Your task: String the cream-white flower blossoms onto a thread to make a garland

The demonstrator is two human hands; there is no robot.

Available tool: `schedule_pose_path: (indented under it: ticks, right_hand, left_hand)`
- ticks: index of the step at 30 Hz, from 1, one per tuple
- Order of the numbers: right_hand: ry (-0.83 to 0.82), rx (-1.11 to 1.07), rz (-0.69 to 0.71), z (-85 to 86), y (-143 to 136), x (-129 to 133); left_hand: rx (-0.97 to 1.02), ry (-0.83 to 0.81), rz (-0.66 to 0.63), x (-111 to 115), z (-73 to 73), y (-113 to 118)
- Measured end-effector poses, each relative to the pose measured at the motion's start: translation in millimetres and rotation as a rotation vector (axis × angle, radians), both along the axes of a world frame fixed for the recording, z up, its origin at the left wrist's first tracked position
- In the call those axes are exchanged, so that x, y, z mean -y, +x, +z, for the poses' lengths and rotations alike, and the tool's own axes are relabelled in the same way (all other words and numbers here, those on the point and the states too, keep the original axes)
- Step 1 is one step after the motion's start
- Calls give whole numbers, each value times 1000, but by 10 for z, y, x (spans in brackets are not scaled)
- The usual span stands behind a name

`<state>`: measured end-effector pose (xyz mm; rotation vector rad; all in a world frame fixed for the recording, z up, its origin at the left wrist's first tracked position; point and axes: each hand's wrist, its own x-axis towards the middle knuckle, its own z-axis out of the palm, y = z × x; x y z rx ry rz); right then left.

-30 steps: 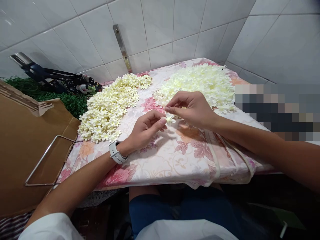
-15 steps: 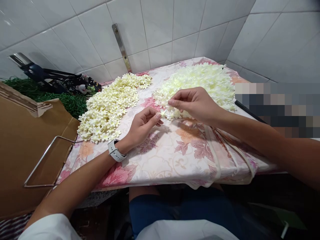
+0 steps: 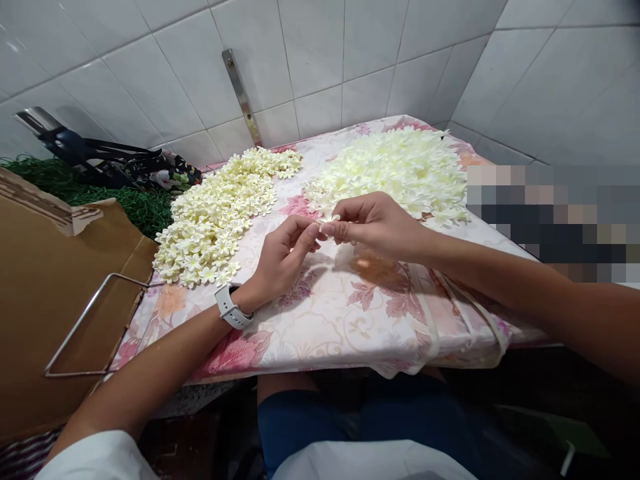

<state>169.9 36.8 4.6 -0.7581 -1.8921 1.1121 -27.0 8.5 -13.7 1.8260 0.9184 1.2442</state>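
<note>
Over the middle of the flowered tablecloth (image 3: 320,333), my left hand (image 3: 287,253) and my right hand (image 3: 377,227) meet at the fingertips. Both pinch one small white flower (image 3: 329,219), whose petals show above the fingers. To the left lies a heap of small cream flowers (image 3: 215,217). A second heap, of larger pale yellow-white blossoms (image 3: 395,167), spreads behind my right hand. A grey-white watch band (image 3: 233,308) is on my left wrist.
A cardboard box (image 3: 60,293) with a metal wire frame (image 3: 75,327) stands at the left. Behind it are green grass-like strands (image 3: 140,210) and a dark folded umbrella (image 3: 110,160). A tiled wall (image 3: 320,60) borders the back. The right side is partly pixelated.
My right hand has come down and left to meet my left fingertips at the small flower. My left hand has barely moved.
</note>
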Motion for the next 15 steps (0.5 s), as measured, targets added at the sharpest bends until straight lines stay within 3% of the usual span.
schedule_pose_path:
  ticks: [12,15]
  right_hand:
    - [4,33,159,-30,41,-49]
    - [3,35,159,-36,38,-56]
  left_hand:
    - [-31,2,-74,28,5,-3]
    - [-17,-15,-41,19,18,-10]
